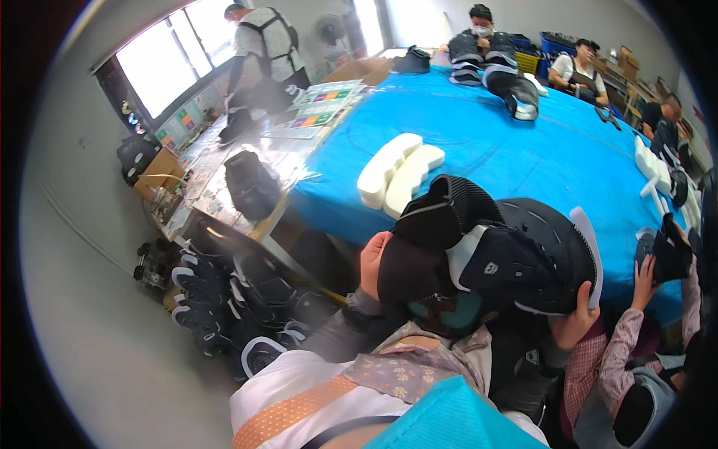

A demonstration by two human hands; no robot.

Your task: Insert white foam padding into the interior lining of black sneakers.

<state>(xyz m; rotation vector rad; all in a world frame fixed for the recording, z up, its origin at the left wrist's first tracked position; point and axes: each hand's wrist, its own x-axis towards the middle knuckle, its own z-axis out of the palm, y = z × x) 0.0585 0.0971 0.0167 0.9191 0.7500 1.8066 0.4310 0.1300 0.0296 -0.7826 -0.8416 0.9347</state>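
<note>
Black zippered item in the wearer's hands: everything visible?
The black item looks bag-like: panelled body with small pale emblem, ribbed fabric flap, visible zipper teeth, white padding-like pieces at middle and right. It is held tilted before the blue table; contact unclear. Left hand grips the flap side, right hand the opposite edge.

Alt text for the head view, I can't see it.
The left hand and right hand grip opposite sides of a black item by the edge of a blue table. Two wavy white blocks lie beyond it on the table; other people are nearby.
</note>
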